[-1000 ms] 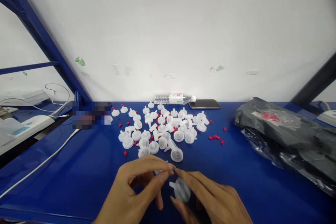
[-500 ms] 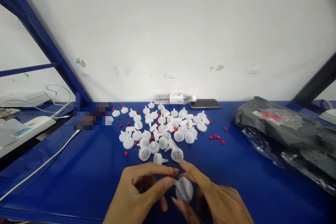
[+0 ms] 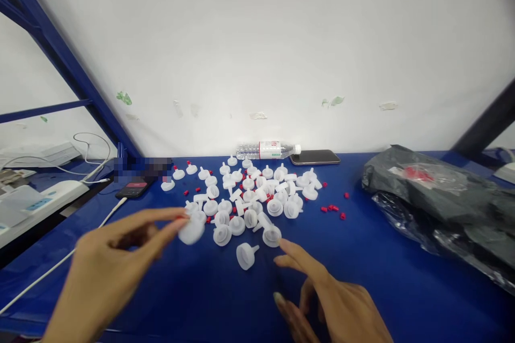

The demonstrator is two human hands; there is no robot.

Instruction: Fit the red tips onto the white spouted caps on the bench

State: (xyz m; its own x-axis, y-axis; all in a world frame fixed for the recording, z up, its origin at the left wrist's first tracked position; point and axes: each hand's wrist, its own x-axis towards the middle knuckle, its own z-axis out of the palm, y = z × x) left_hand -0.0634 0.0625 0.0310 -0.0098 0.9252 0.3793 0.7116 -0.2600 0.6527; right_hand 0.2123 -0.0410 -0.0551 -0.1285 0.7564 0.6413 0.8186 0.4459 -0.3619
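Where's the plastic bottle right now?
In the head view, the plastic bottle lies on its side near the middle, at the back of the blue table, behind the white plastic pieces, its cap pointing right, toward the phone.

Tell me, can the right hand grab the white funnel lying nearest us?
Probably yes: the right hand looks empty and open, close beside that white funnel, and nothing seems to lie between them.

White spouted lids (image 3: pixel 245 256), small red caps (image 3: pixel 343 216), plain blue tabletop (image 3: pixel 346 268), dark grey bag (image 3: pixel 458 213), green-flecked white wall (image 3: pixel 241 53)
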